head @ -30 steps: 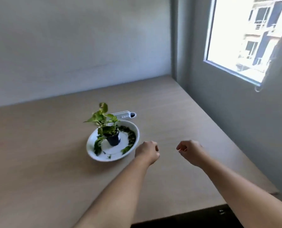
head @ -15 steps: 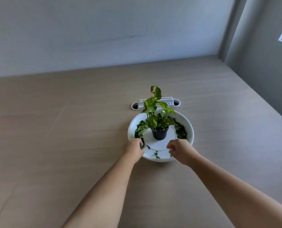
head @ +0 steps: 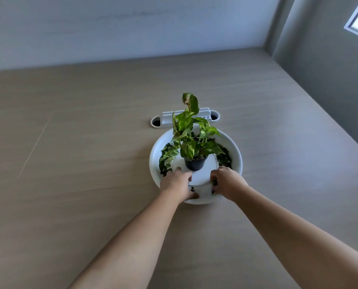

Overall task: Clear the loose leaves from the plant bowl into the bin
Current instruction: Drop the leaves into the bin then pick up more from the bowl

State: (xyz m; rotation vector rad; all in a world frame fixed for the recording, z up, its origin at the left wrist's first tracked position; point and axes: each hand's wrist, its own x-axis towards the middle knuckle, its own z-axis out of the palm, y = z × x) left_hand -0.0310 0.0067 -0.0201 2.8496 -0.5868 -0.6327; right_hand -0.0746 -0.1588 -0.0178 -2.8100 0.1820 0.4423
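No legible text, label, brand, number or sign is found on any surface in view; none can be read here.

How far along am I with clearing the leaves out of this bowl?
Barely started. Nothing looks cleared: loose leaves lie thick along both sides of the white bowl around the potted plant. Your left hand and right hand are gathering scraps at the near rim. No bin is in view.
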